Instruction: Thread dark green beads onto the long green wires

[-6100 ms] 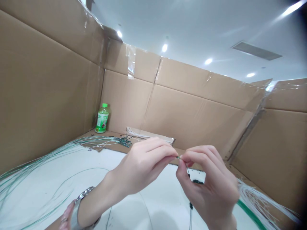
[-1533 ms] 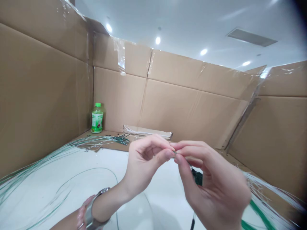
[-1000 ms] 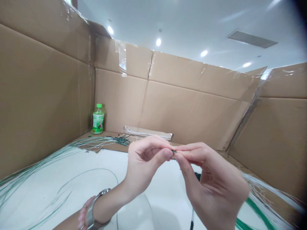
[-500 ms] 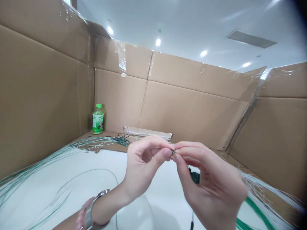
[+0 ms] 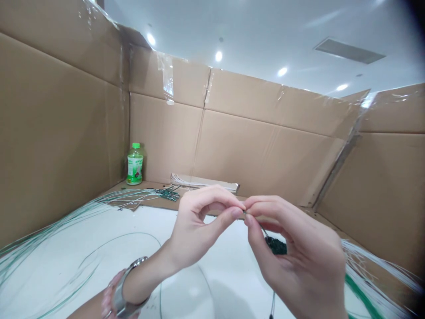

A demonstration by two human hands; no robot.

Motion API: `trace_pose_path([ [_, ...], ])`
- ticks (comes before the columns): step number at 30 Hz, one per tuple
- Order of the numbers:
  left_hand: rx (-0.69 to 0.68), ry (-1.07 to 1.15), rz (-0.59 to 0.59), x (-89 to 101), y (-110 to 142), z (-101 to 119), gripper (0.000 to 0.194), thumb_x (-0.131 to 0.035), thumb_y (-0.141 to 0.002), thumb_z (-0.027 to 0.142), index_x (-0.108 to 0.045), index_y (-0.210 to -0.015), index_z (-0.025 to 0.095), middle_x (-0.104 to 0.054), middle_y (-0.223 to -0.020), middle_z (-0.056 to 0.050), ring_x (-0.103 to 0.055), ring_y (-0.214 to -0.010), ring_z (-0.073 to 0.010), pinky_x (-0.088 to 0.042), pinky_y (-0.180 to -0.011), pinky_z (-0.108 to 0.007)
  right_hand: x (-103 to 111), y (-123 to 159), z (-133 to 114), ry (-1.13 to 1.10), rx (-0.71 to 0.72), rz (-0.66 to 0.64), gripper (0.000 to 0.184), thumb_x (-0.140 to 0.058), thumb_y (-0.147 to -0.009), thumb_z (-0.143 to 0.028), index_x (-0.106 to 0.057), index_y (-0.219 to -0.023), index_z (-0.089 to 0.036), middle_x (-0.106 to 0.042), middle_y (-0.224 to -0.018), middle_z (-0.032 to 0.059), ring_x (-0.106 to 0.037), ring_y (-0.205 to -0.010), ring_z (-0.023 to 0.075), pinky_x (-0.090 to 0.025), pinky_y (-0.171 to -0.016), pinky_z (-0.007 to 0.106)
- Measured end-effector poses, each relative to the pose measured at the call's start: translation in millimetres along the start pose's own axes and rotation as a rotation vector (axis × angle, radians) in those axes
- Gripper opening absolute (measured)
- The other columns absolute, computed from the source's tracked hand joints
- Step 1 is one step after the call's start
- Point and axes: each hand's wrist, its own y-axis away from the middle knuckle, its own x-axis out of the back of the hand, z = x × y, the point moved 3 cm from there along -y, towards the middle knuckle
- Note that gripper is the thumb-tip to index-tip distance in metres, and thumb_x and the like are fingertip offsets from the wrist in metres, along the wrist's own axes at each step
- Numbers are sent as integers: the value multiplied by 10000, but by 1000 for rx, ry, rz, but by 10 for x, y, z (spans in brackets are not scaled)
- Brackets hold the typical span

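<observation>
My left hand (image 5: 199, 232) and my right hand (image 5: 295, 257) meet fingertip to fingertip above a white table (image 5: 66, 266). Both pinch the tip of a thin green wire (image 5: 245, 213). A dark green tuft (image 5: 275, 246) sits in my right palm, and a thin strand (image 5: 272, 305) hangs down below that hand. A metal watch (image 5: 124, 294) is on my left wrist.
Tall cardboard walls (image 5: 259, 150) enclose the table on three sides. A green-capped bottle (image 5: 134, 164) stands in the far left corner. Long green wires (image 5: 49, 226) fan across the left side; white and green strands (image 5: 372, 274) lie at the right. A flat cardboard piece (image 5: 202, 182) lies at the back.
My hands stay pinched together and have shifted only slightly right and down. The green tuft in my right palm shows a bit more.
</observation>
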Motion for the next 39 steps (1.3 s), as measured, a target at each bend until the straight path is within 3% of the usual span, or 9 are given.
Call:
trace_pose_path([
  [11, -120, -257, -162, 46, -30, 54, 90, -642, -807, 121, -712, -807, 176, -690, -735, -42, -606, -668, -125, -488, -631, -229, 90, -24, 24, 35, -17, -145, 130, -559, -793, -37, -591, -787, -162, -629, -779, 6, -595, -680, 69, -558, -586, 146],
  [20, 128, 103, -5, -8, 3, -22, 64, -690, -779, 187, -723, -726, 171, -675, -662, -26, -611, -593, -98, -510, -540, -169, 78, -31, 79, -154, -151, -43, 121, -614, -807, -86, -612, -756, -196, -659, -731, -26, -615, -636, 69, -551, -542, 131],
  [27, 95, 108, -16, -5, -13, 16, 94, -694, -763, 117, -743, -752, 197, -700, -704, -16, -649, -653, -94, -536, -578, -147, 56, -18, 101, -145, -189, -32, 105, -612, -825, -121, -610, -771, -211, -635, -696, -57, -578, -595, 41, -541, -547, 98],
  [39, 174, 281, 9, -24, -2, -5, 88, -683, -777, 108, -729, -737, 172, -692, -697, 9, -654, -615, -57, -542, -593, -100, -3, -20, 101, -141, -177, -63, 112, -557, -861, -115, -577, -808, -212, -601, -709, -66, -571, -604, 31, -556, -582, 100],
])
